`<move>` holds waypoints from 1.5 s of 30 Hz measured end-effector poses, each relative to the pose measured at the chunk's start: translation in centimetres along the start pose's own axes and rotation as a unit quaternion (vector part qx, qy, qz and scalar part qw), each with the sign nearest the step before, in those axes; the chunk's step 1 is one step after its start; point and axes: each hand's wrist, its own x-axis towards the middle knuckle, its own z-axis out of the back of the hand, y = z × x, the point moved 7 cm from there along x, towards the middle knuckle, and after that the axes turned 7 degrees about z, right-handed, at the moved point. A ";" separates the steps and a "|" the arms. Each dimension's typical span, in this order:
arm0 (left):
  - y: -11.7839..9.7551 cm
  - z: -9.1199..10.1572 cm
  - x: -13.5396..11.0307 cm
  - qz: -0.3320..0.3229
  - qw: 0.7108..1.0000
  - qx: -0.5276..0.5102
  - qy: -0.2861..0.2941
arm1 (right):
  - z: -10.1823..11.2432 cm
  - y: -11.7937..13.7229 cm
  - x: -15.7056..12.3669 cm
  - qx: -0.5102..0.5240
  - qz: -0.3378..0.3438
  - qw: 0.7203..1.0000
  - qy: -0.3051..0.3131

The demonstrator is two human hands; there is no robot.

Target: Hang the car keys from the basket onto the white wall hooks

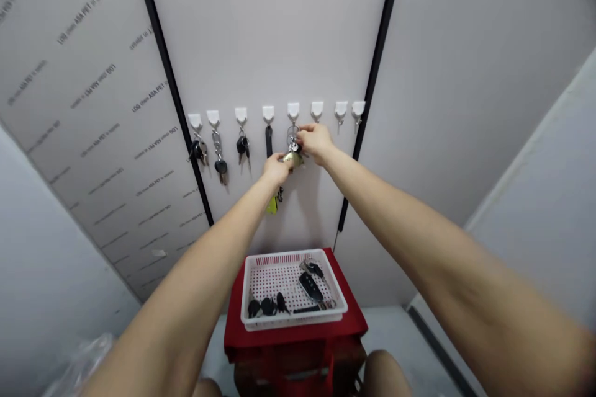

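Observation:
A bunch of keys (294,146) on a metal ring hangs at the fifth white hook (293,111) from the left. A brass-coloured piece (292,160) is at its lower end, pinched in the fingers of my left hand (276,169). Higher up, the fingers of my right hand (317,141) are closed at the right side of the ring. Whether the ring sits fully on the hook I cannot tell. Just left hangs a black strap (269,139), and a yellow-green tag (272,205) shows below my left hand.
Further left, key sets (198,152), (220,167) hang on hooks, with black-headed keys (243,146) beside them. Hooks (341,110) continue rightward. Below, a white basket (293,324) holding several keys and a car key fob (310,287) stands on a red-covered stand (354,319). Black strips (170,77) border the panel.

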 end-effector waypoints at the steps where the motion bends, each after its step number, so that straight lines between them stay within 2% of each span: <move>1: 0.2 0.2 0.0 0.003 1.000 0.013 -0.004 | 0.0 -0.1 0.0 -0.008 0.004 1.000 -0.002; 6: 0.8 0.7 -0.4 -0.002 0.997 0.072 -0.002 | 0.4 0.1 -0.7 -0.012 0.007 1.000 0.000; 10: 1.9 1.1 -2.1 -0.014 0.998 0.060 0.024 | 1.7 -0.3 -3.6 0.005 0.032 0.999 0.005; 12: 3.5 1.2 -3.2 -0.008 0.998 0.046 0.052 | 1.9 -2.0 -6.6 -0.003 0.027 0.998 0.052; 14: 5.9 1.2 -4.4 0.011 0.996 0.037 0.079 | 1.3 -5.3 -10.7 -0.032 -0.011 0.986 0.161; 17: 10.6 1.3 -6.2 0.061 0.993 0.039 0.098 | 0.5 -10.7 -17.4 -0.143 -0.047 0.940 0.307; 20: 15.2 0.9 -7.8 0.119 0.985 0.046 0.117 | -0.1 -13.8 -22.4 -0.286 -0.024 0.868 0.405; 23: 18.5 0.1 -9.4 0.162 0.977 0.055 0.130 | -0.9 -14.1 -24.5 -0.414 0.032 0.803 0.427; 25: 20.0 -0.5 -10.2 0.183 0.972 0.059 0.135 | -1.6 -14.0 -25.2 -0.462 0.047 0.771 0.435; 28: 21.4 -1.2 -10.9 0.206 0.966 0.059 0.147 | -2.2 -14.2 -25.8 -0.476 0.035 0.753 0.453; 31: 21.9 -1.6 -11.1 0.202 0.966 0.061 0.152 | -1.9 -14.4 -25.8 -0.447 0.004 0.776 0.445; 35: 21.2 -1.7 -11.5 0.209 0.965 0.028 0.157 | -0.8 -13.3 -24.4 -0.348 -0.021 0.858 0.377; 37: 20.4 -2.1 -11.9 0.226 0.956 -0.022 0.184 | -0.4 -12.5 -23.3 -0.283 -0.034 0.898 0.336; 39: 19.5 -2.7 -12.4 0.243 0.941 -0.091 0.216 | 0.0 -11.8 -22.3 -0.223 -0.058 0.925 0.302; 42: 18.0 -3.5 -12.7 0.266 0.913 -0.185 0.248 | 0.1 -10.7 -21.0 -0.176 -0.071 0.944 0.270; 45: 16.8 -3.5 -12.2 0.278 0.905 -0.226 0.228 | -0.4 -9.4 -20.5 -0.138 -0.038 0.952 0.270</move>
